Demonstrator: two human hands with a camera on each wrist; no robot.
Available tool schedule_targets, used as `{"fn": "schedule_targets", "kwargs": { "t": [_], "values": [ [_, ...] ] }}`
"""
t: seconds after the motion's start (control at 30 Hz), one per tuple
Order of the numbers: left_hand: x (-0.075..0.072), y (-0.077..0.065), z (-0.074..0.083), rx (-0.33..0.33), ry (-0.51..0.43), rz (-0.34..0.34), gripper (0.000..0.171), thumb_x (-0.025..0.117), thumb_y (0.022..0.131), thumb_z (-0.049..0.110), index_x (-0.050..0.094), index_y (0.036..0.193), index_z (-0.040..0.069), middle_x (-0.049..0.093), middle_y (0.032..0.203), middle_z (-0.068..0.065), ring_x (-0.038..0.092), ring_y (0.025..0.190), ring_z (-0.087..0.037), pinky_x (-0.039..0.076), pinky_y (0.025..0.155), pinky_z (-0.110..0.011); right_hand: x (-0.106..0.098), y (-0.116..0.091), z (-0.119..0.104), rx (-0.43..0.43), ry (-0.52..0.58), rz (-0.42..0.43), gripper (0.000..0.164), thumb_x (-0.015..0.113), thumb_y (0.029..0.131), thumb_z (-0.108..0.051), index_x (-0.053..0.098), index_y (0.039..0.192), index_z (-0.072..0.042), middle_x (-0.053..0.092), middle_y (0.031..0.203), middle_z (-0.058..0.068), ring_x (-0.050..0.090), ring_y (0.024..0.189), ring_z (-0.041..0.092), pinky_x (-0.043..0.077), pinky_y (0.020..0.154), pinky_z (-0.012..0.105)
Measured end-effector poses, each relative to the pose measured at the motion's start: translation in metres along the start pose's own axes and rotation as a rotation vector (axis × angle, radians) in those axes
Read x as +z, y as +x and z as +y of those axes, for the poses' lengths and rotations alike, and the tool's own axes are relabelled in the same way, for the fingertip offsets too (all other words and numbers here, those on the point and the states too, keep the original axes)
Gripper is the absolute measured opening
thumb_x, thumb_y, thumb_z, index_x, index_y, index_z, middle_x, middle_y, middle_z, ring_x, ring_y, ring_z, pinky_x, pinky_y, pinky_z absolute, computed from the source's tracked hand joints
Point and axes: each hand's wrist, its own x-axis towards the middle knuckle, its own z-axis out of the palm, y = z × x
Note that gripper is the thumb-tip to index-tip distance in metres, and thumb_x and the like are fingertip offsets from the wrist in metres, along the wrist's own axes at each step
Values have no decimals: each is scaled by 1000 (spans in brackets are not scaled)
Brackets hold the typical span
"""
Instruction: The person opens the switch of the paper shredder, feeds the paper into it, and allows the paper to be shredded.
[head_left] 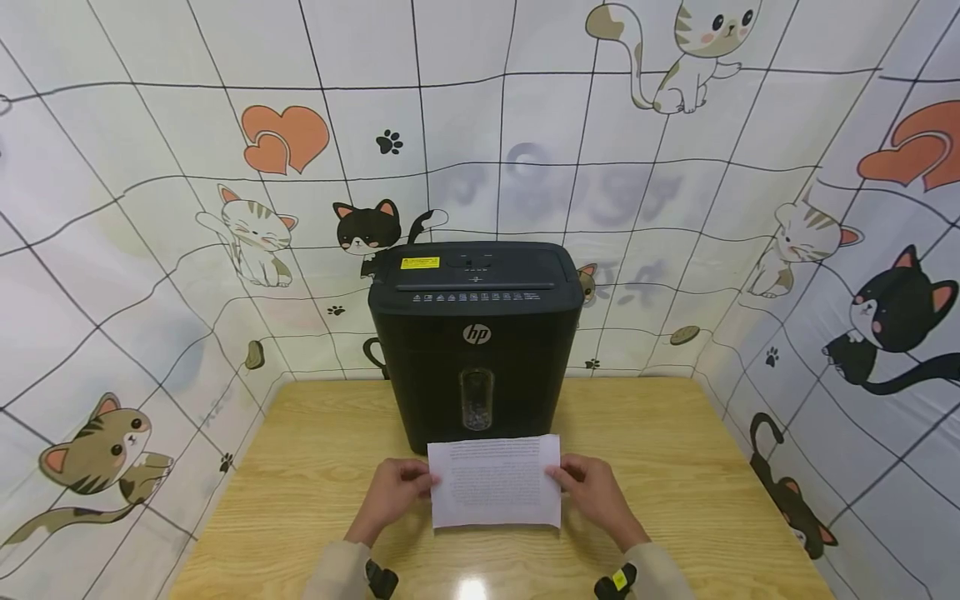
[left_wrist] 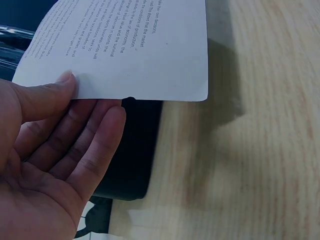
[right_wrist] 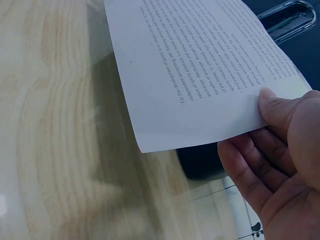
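Observation:
A printed sheet of paper (head_left: 495, 483) is held up in front of a black HP paper shredder (head_left: 435, 350). My left hand (head_left: 397, 493) pinches its left edge, thumb on the printed face and fingers behind, as the left wrist view of the hand (left_wrist: 60, 135) shows. The right edge is pinched the same way by my right hand (head_left: 596, 492); in the right wrist view that hand (right_wrist: 280, 145) has its thumb on top of the paper (right_wrist: 165, 120). The sheet casts a shadow on the wooden table, so it is off the surface. It hides part of the shredder's base.
The shredder's feed slot (head_left: 476, 287) runs across its top, near a yellow label (head_left: 420, 263). A small window (head_left: 477, 400) in its front shows shreds. The wooden table (head_left: 300, 483) is enclosed by white cloth walls (head_left: 465, 125) with cat prints.

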Motion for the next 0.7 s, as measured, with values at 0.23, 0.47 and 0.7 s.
{"fn": "schedule_targets", "kwargs": {
  "t": [0.23,0.47,0.7],
  "values": [
    [-12,3,15,19,22,38,9,72,93,7,79,88,2,79,89,-13,76,77,-29,63,74,-44,-7,4,-19,-9,-11,22,5,73,95,-21,76,94,-18,71,83,-6,61,76,10,51,67,22],
    [-23,4,34,43,30,78,8,73,92,6,78,87,4,78,88,-11,75,75,-25,60,69,-28,-13,5,-36,-65,-14,45,9,73,96,-23,73,89,-17,69,81,-4,57,72,10,49,65,22],
    [-33,6,48,47,18,120,7,76,91,9,79,86,5,76,83,-10,73,73,-25,55,65,-24,-20,9,-52,-130,15,67,14,73,96,-27,75,91,-14,71,83,0,55,72,11,47,63,22]
  ]
}}
